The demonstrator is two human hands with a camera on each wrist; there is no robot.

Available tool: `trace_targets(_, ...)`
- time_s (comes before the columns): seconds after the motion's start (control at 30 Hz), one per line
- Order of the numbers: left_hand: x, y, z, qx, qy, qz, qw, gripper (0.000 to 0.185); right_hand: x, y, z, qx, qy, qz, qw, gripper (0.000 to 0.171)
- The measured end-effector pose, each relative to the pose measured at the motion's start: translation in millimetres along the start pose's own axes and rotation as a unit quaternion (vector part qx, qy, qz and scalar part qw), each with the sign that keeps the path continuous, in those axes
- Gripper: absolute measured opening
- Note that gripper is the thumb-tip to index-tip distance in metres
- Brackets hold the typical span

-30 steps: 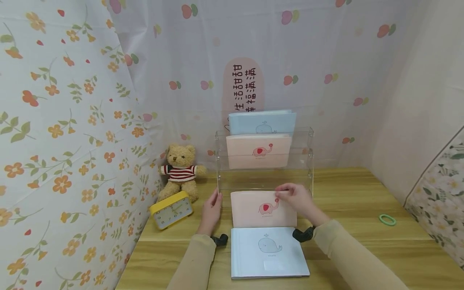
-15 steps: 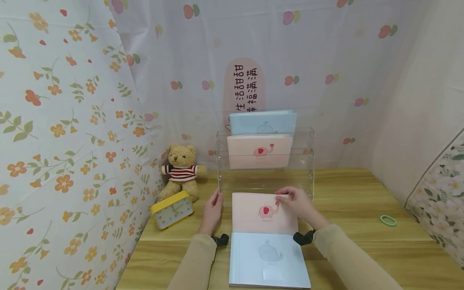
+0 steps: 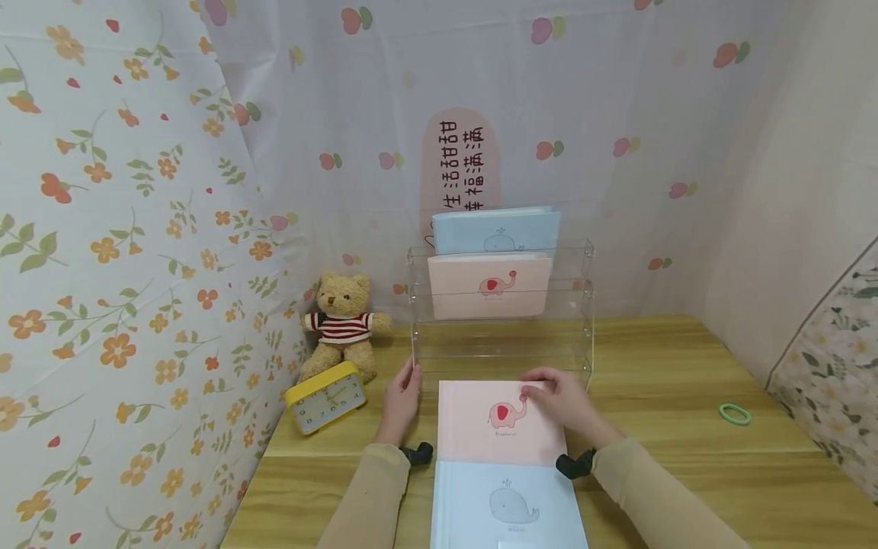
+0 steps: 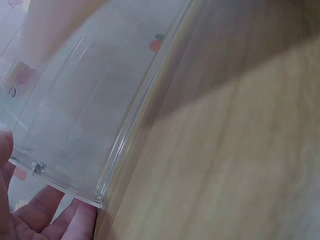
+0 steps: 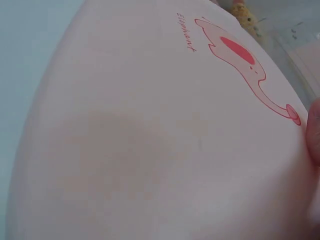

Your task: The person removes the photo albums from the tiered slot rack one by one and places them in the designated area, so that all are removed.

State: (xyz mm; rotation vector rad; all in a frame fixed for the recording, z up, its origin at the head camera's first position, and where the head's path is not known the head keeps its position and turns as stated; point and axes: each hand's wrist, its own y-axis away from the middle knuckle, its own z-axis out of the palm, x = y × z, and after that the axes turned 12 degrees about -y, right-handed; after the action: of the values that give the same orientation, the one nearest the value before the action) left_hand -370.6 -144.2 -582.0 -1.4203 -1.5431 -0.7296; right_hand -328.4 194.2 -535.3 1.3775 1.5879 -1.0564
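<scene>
A pink book with a red elephant (image 3: 501, 423) (image 5: 150, 125) lies on the wooden table (image 3: 658, 381), its near edge overlapping a blue whale book (image 3: 504, 507) (image 5: 20, 45). My right hand (image 3: 559, 396) grips the pink book at its far right edge, beside the elephant's trunk; one fingertip (image 5: 314, 130) shows in the right wrist view. My left hand (image 3: 401, 396) rests with straight fingers (image 4: 50, 220) against the lower left corner of a clear acrylic rack (image 3: 501, 339) (image 4: 75, 125). The rack's upper tiers hold another pink elephant book (image 3: 488, 290) and a blue whale book (image 3: 497, 231).
A teddy bear in a striped jumper (image 3: 343, 324) and a yellow clock (image 3: 324, 398) stand left of the rack by the flowered curtain (image 3: 123, 267). A green ring (image 3: 734, 414) lies far right on the table. A wall closes the right side.
The pink book has slid out from the rack's lowest tier toward me and now lies flatter, further over the blue book. My right hand came back with it. The left hand stayed put.
</scene>
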Motion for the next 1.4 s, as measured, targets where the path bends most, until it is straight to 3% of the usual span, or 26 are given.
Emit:
trace_targets(0.33,2.6,2.9,-1.0,-0.013,0.000,-0.017,0.9998,0.051,16.7,1.1,1.8,0.009,-0.005,-0.020,1.000,0.021)
trace_targets(0.77,4.6,3.6,-1.9,-0.009,-0.005,-0.004,0.9999,0.049,31.3,-1.6,7.3,0.029,-0.016,-0.007,0.999,0.014)
trace_targets(1.13,5.9,4.5,-1.7,-0.003,0.005,0.004,1.0000,0.049,37.8,1.0,6.1,-0.017,0.015,0.007,1.000,0.025)
trace_targets(1.4,5.8,4.8,-1.5,-0.006,0.008,-0.007,0.9999,0.050,43.9,7.2,1.4,-0.036,0.029,-0.026,0.999,0.027)
